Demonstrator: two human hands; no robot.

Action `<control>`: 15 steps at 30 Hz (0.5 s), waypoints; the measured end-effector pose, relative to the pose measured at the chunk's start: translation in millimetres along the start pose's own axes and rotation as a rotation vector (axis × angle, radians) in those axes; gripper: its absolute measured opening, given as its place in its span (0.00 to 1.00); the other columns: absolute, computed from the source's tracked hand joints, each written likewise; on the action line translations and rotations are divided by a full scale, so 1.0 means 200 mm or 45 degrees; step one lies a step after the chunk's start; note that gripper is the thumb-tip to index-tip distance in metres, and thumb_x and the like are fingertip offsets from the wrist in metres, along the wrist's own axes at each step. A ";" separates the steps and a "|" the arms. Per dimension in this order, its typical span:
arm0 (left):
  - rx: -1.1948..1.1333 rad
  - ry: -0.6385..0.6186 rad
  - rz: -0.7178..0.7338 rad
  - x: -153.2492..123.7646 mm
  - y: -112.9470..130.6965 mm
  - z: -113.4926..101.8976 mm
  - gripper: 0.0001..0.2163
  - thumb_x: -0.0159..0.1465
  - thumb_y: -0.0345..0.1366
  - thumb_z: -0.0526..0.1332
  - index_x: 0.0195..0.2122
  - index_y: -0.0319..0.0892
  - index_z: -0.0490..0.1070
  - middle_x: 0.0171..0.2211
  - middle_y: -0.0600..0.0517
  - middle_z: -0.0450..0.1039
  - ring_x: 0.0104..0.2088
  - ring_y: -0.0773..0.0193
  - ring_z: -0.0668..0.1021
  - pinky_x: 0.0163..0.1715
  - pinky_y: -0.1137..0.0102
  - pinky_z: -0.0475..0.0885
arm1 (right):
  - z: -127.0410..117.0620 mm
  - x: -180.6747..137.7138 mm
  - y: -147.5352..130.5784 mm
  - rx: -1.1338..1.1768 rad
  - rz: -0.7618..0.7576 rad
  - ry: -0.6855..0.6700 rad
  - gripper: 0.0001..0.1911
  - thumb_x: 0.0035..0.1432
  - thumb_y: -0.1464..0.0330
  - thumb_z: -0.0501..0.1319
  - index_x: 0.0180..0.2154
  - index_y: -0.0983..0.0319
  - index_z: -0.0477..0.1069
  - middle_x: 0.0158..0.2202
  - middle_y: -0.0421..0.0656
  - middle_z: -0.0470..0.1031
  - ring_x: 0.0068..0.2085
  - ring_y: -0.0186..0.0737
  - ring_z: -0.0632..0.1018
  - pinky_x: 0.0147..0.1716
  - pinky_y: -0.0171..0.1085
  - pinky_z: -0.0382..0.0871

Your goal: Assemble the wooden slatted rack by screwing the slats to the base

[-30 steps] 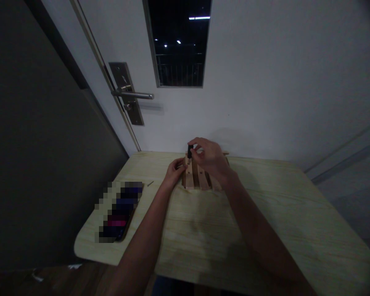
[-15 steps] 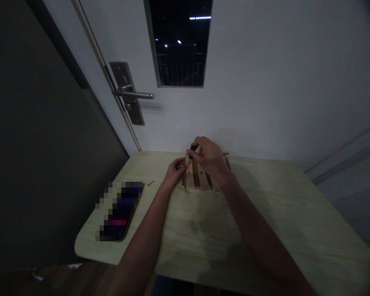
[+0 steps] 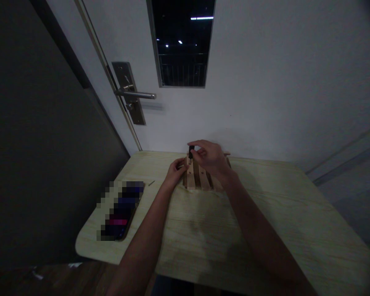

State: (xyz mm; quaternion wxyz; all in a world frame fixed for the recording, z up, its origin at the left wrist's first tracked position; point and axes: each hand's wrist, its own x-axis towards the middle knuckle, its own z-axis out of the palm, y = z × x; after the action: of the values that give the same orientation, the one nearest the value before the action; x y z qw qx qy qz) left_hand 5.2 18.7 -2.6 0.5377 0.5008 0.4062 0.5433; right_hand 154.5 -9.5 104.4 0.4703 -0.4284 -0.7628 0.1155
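From where I sit, I see both hands working just below the middle of the frame. My right hand [image 3: 212,160] pinches the black handle of a small driver [image 3: 191,151] between thumb and fingertips, the handle standing nearly upright. Its metal shaft points down at the leftmost pale strip of a slatted wooden piece [image 3: 190,181]; I cannot tell whether the tip is seated in anything. At least 2 pale strips show, each with a small dark spot, and brown wood shows between them.

My left hand [image 3: 175,172] is curled at the left edge of that piece, thumb and fingers touching it (whether they squeeze or merely brace, I cannot tell).

The wooden piece sits close to the far edge of the pale table [image 3: 283,197], so room behind it is tight: the white door [image 3: 259,82] rises just beyond. The lever handle [image 3: 142,95], upper left of centre, stands well above the hands. Toward the lower middle and the right of the frame, the tabletop runs wide, giving my right forearm the most space. On the left side it is narrower: a phone [image 3: 130,213], partly pixelated, lies near the rounded left corner, with a thin metal pin [image 3: 151,183] just beside its upper end, both left of my left forearm.
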 end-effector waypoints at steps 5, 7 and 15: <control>0.001 -0.006 0.001 0.00 0.00 0.00 0.19 0.47 0.35 0.67 0.41 0.36 0.72 0.42 0.43 0.75 0.41 0.58 0.76 0.47 0.63 0.68 | -0.02 0.00 0.00 -0.060 -0.068 -0.037 0.11 0.53 0.73 0.57 0.40 0.60 0.70 0.36 0.41 0.74 0.26 0.31 0.70 0.30 0.33 0.66; -0.003 -0.002 0.003 0.00 0.00 0.00 0.19 0.47 0.35 0.67 0.41 0.37 0.72 0.43 0.44 0.75 0.42 0.58 0.76 0.47 0.63 0.68 | -0.02 0.01 0.00 -0.139 -0.102 -0.040 0.09 0.54 0.72 0.58 0.39 0.59 0.70 0.35 0.40 0.72 0.27 0.32 0.69 0.31 0.34 0.65; -0.006 -0.003 0.013 0.00 0.00 0.00 0.20 0.47 0.35 0.67 0.41 0.36 0.72 0.44 0.43 0.75 0.43 0.57 0.75 0.48 0.62 0.67 | -0.03 0.00 -0.01 -0.152 -0.098 0.003 0.05 0.55 0.70 0.59 0.36 0.60 0.70 0.34 0.41 0.73 0.27 0.32 0.69 0.31 0.34 0.64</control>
State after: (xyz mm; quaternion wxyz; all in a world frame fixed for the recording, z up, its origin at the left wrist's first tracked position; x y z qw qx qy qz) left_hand 5.2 18.6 -3.5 0.5366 0.5022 0.4018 0.5463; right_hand 157.4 -11.8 108.9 0.4491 -0.4260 -0.7837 0.0512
